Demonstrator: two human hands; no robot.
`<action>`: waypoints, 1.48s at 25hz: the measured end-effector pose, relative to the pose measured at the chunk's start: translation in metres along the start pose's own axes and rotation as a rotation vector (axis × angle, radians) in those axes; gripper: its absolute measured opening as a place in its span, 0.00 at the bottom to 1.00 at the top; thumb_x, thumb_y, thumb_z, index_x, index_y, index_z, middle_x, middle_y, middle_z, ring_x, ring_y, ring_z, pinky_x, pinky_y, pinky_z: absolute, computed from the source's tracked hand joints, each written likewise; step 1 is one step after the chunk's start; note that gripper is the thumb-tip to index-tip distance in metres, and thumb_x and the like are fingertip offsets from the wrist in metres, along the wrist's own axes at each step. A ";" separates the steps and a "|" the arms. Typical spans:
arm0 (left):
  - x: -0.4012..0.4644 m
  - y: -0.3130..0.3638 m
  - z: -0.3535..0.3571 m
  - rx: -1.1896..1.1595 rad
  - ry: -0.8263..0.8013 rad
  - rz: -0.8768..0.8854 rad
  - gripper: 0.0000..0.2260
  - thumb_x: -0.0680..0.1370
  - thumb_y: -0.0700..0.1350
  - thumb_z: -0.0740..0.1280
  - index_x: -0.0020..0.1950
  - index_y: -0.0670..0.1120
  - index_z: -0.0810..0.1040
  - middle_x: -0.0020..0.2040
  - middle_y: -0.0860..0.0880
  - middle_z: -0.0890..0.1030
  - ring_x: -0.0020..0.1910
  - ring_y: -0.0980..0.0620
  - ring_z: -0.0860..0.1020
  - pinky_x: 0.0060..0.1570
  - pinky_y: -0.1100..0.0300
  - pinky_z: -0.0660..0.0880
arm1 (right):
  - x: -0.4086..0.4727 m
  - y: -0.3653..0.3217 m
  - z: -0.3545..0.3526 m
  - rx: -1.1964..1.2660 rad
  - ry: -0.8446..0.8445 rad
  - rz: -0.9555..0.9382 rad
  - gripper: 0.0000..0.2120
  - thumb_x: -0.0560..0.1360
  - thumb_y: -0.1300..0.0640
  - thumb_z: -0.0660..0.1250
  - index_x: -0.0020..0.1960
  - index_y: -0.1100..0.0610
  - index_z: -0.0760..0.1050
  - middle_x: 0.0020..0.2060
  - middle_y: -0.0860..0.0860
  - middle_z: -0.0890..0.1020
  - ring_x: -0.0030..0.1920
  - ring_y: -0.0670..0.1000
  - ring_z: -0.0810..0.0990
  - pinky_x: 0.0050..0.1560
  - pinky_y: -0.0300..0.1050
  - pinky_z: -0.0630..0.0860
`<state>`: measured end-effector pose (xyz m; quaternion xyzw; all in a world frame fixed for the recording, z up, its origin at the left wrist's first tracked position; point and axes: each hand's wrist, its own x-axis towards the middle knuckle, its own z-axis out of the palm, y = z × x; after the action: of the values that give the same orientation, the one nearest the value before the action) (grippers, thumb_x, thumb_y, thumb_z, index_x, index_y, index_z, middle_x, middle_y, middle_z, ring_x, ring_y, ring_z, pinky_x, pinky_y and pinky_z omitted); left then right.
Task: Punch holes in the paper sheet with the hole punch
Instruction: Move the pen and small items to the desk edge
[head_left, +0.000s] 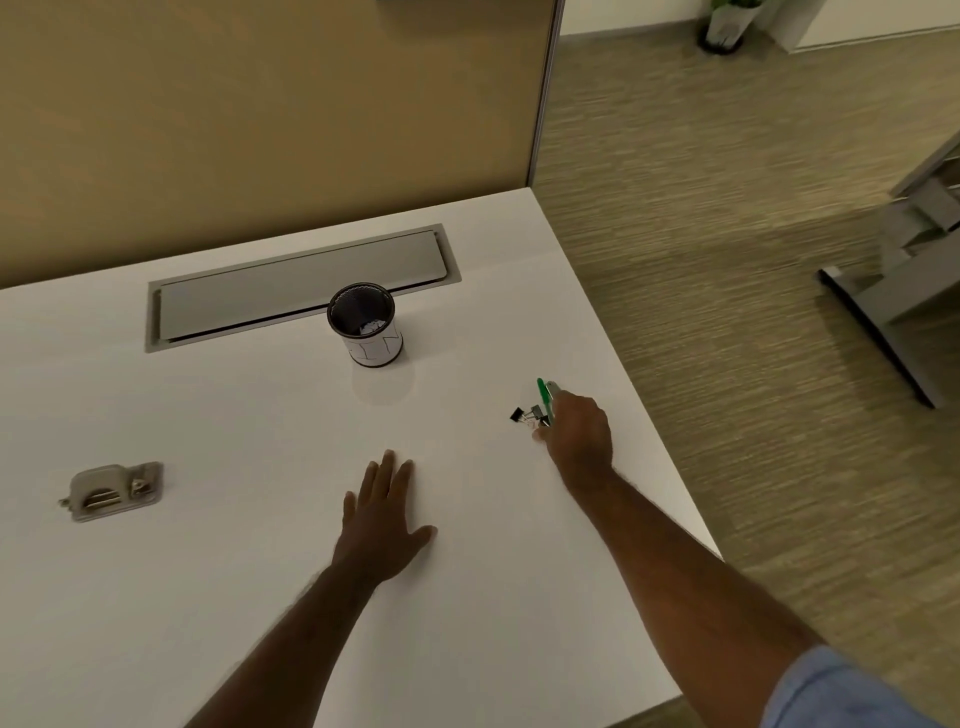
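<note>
The left hand (385, 519) lies flat, fingers straight, on the white worktop (234, 571), possibly on a white paper sheet too faint to make out. The right hand (576, 431) curls round a green-handled metal hole punch (545, 394) near the right edge, beside small black binder clips (527, 414). A black mesh cup (365, 325) stands behind.

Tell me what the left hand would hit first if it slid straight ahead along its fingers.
Probably the mesh pen cup. The left hand lies flat on the table with its fingers pointing up and away toward it, bare tabletop between. It might pass just right of the cup; the line is hard to judge.
</note>
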<state>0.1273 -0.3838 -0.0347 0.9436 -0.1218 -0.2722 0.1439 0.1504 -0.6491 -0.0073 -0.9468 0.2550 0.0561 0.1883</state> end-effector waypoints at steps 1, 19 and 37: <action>0.000 -0.001 0.000 0.000 -0.002 0.004 0.41 0.76 0.59 0.65 0.79 0.50 0.43 0.79 0.50 0.37 0.78 0.48 0.38 0.75 0.43 0.45 | 0.001 0.003 0.000 0.005 0.002 -0.016 0.27 0.66 0.53 0.77 0.60 0.60 0.73 0.48 0.56 0.83 0.49 0.55 0.82 0.47 0.44 0.76; 0.000 -0.008 0.000 0.014 -0.029 0.055 0.41 0.76 0.58 0.65 0.79 0.49 0.43 0.79 0.49 0.37 0.78 0.48 0.38 0.75 0.42 0.46 | -0.001 0.022 0.018 -0.121 0.202 -0.263 0.10 0.70 0.55 0.72 0.50 0.55 0.80 0.45 0.54 0.79 0.43 0.56 0.77 0.37 0.48 0.76; -0.001 -0.008 -0.003 0.027 -0.055 0.057 0.41 0.77 0.57 0.65 0.79 0.49 0.42 0.79 0.49 0.36 0.77 0.48 0.37 0.74 0.43 0.45 | -0.026 0.036 0.024 0.118 0.304 0.069 0.07 0.71 0.58 0.70 0.40 0.62 0.79 0.34 0.57 0.79 0.35 0.54 0.79 0.33 0.41 0.72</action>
<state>0.1296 -0.3757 -0.0350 0.9337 -0.1565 -0.2921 0.1353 0.1091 -0.6567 -0.0365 -0.9224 0.3157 -0.0965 0.2007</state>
